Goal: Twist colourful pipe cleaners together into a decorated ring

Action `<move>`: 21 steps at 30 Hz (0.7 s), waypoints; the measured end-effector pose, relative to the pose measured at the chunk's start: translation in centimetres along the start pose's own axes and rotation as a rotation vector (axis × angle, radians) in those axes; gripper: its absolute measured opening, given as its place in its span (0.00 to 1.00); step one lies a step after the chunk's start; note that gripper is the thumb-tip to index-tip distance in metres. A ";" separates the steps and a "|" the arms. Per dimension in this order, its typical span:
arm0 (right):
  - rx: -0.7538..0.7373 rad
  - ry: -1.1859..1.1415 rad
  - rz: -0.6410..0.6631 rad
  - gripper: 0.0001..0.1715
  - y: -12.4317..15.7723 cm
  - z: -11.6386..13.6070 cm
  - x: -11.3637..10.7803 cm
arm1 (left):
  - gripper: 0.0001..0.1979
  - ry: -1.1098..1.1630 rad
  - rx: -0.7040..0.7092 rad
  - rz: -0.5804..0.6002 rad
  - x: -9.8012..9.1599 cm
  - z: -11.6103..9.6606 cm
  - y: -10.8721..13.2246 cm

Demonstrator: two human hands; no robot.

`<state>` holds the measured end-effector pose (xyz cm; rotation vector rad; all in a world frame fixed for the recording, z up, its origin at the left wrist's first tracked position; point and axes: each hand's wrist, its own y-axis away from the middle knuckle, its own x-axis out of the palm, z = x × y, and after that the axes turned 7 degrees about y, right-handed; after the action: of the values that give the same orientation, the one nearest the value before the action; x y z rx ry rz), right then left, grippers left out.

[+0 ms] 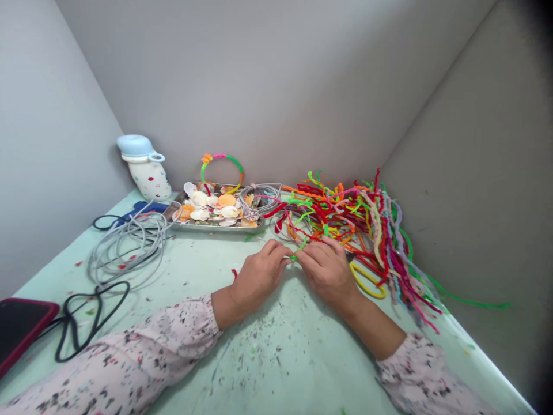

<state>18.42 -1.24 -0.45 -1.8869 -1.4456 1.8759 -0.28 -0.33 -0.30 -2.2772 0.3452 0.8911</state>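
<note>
Over the middle of the table, my left hand (pixel 262 272) and my right hand (pixel 325 271) meet at the fingertips. Both pinch a short green pipe cleaner (pixel 303 244), part of which sticks up between them. My fingers cover the rest of it. Just beyond and to the right lies a big tangled heap of colourful pipe cleaners (pixel 345 213), in red, orange, green, pink and other colours. Yellow scissor handles (pixel 367 280) lie beside my right wrist. A small red scrap (pixel 234 274) is near my left hand.
A metal tray (pixel 207 228) of seashells stands at the back, with a multicoloured pipe-cleaner ring (pixel 234 160) upright on it. To the left are a white bottle (pixel 151 180) with a blue lid, coiled grey cable (pixel 125 253), black cord (pixel 97 317) and a phone (pixel 23 328). Grey walls enclose the table.
</note>
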 end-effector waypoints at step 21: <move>-0.016 -0.010 -0.068 0.11 -0.1 -0.2 -0.4 | 0.10 0.152 0.016 0.013 0.0 -0.3 0.0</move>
<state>18.61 -1.32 -0.06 -1.8135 -1.5125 1.8516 -0.12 -0.52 -0.10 -2.3363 0.4330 0.7204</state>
